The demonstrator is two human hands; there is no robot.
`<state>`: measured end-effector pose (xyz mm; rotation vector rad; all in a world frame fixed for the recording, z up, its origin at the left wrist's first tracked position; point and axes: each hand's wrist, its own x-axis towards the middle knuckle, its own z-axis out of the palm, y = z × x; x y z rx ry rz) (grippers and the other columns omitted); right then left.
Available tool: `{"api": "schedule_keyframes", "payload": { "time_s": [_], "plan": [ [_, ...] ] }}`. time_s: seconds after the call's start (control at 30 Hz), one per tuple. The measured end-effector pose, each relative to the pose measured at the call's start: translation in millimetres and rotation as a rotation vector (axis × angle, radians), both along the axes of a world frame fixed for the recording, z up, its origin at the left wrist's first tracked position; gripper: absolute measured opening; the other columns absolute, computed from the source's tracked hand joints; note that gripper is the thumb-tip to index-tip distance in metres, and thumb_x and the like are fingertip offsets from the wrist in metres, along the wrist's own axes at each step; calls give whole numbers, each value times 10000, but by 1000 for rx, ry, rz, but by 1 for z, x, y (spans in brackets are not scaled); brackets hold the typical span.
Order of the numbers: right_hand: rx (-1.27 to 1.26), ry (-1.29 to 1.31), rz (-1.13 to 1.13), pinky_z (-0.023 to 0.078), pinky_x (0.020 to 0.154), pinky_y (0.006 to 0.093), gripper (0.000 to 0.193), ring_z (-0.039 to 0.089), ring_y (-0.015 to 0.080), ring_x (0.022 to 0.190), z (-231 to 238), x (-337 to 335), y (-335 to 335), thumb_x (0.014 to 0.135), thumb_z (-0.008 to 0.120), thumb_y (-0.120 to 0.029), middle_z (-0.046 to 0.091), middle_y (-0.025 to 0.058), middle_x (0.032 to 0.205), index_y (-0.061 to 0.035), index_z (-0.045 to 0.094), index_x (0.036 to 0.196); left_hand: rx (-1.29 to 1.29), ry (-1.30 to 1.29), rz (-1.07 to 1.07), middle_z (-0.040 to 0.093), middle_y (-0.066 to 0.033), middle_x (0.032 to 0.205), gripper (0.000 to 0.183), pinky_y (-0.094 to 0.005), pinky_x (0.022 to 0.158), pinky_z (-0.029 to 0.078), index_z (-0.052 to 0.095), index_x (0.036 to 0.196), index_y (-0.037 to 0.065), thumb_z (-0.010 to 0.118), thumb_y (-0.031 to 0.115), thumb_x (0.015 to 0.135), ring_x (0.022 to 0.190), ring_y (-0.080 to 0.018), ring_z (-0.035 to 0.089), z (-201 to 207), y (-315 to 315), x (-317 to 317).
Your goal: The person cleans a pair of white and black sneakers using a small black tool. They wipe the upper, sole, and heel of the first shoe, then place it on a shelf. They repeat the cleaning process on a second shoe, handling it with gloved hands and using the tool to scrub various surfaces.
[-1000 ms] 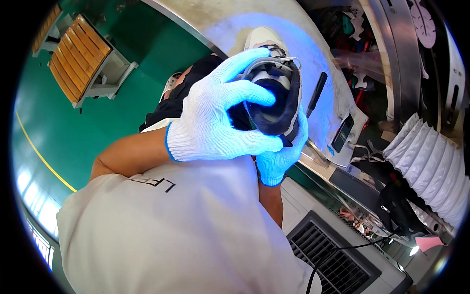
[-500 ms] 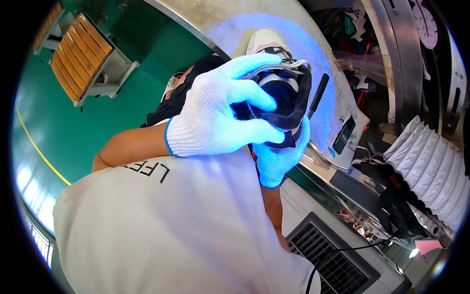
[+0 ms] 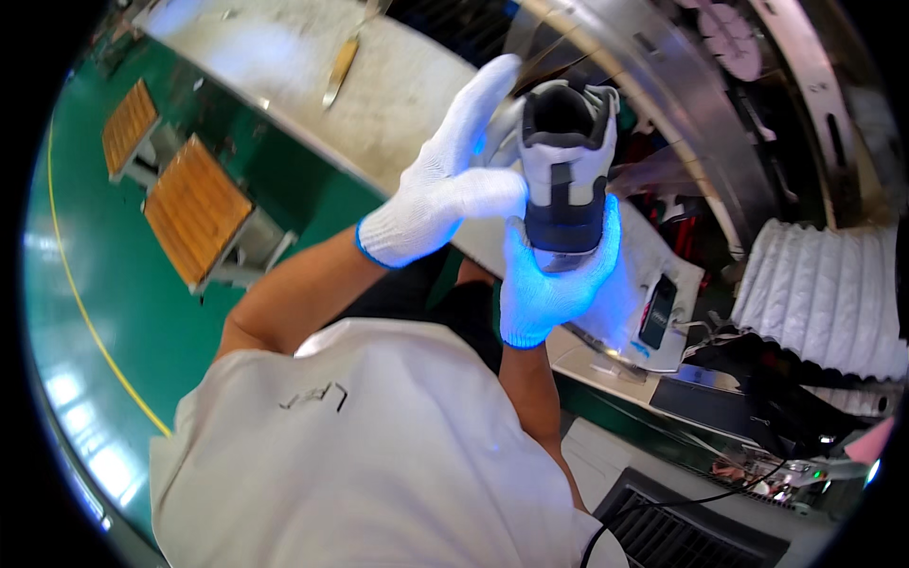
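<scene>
A white, grey and black sneaker (image 3: 574, 185) is held upright over the bench, its heel toward me and its dark collar opening at the top. My right hand (image 3: 559, 289), in a white knit glove lit blue, grips it from below around the heel end of the sole. Beside the shoe's left side is my left hand (image 3: 445, 180), also gloved. Its index finger stretches up and away, and the thumb reaches across to the heel's side, seemingly touching it. The other left fingers are partly hidden.
The pale workbench (image 3: 275, 59) runs from upper left to right, with a yellow-handled tool (image 3: 343, 66) on it. A phone (image 3: 658, 310) lies on its right part, near a white ribbed hose (image 3: 814, 293). Slatted wooden stools (image 3: 201, 213) stand at left. A curved metal frame (image 3: 663, 104) rises at upper right.
The sneaker has turned from its opening showing to its heel facing me. My left hand has come off the collar and opened out to the left. The view has shifted, showing more bench.
</scene>
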<state>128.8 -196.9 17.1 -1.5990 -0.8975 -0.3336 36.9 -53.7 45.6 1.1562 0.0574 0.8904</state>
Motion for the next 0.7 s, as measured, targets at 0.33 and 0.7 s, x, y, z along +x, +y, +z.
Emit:
{"api": "schedule_keyframes", "payload": {
  "time_s": [0.33,0.7],
  "plan": [
    [-295,-332,256,569,1099,485,660,620,506,1400,-36,36,-31,957,863,-160,591,329,1552,28,578,1521,-270,292,-30,715,-134,1308,629,-379,1038,603,596,1460,-43,860,31,894,1183,-185,701,-28,-9,59],
    [-261,250,330,497,1209,473,1090,613,390,1437,-21,77,-24,786,1011,-237,608,261,1557,16,415,1663,9,300,136,559,-192,1598,931,-441,1269,438,451,1630,-44,889,38,812,1497,-292,535,-70,-33,-11]
  ]
}}
